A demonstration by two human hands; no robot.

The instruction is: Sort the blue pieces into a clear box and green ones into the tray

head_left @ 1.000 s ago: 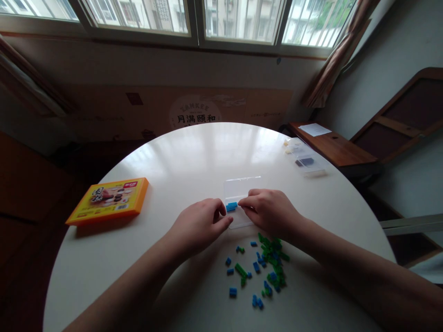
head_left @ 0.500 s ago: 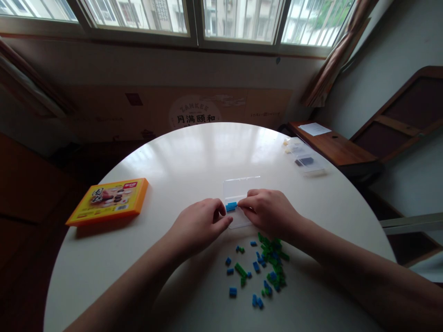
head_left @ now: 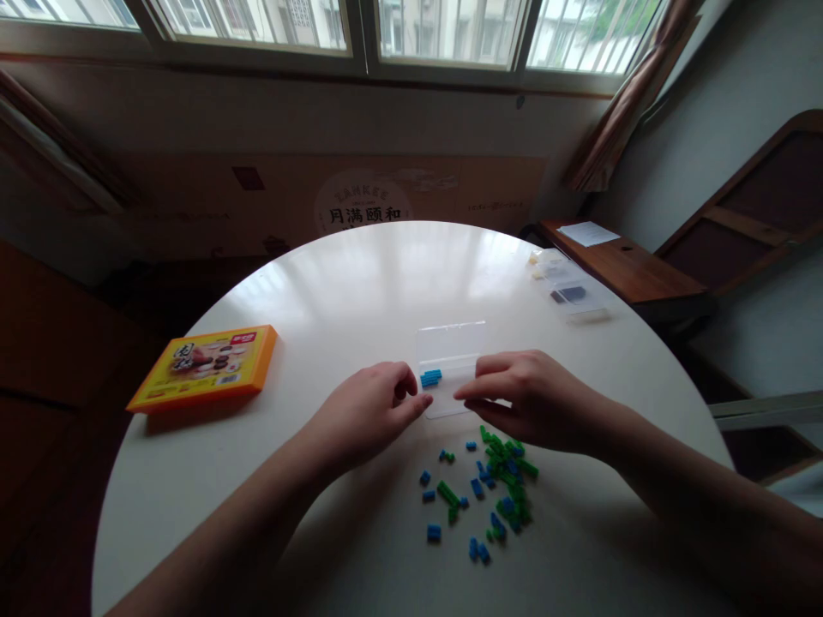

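Observation:
A clear plastic case (head_left: 453, 341) lies opened out in front of me, with a small group of blue building bricks (head_left: 430, 378) in its left part. At the case's left edge is my left hand (head_left: 379, 398), its thumb and index finger curled with a gap between them and nothing visible in it. To the right, my right hand (head_left: 524, 392) hovers over the case, fingers apart and holding nothing I can see. Nearer to me, a pile of green building bricks (head_left: 505, 458) mixed with blue ones lies on the table, with several loose blue bricks (head_left: 434, 533) around it.
On the white round table (head_left: 360, 274), a yellow and orange box (head_left: 206, 364) rests at the left. Clear plastic containers (head_left: 572, 296) stand at the far right edge. Beyond them is a wooden stand (head_left: 643, 266) bearing a sheet of paper (head_left: 588, 233).
My right hand has drawn back to the right from the blue bricks, and its fingers have spread. The left hand has stayed nearly in place. The view has shifted slightly.

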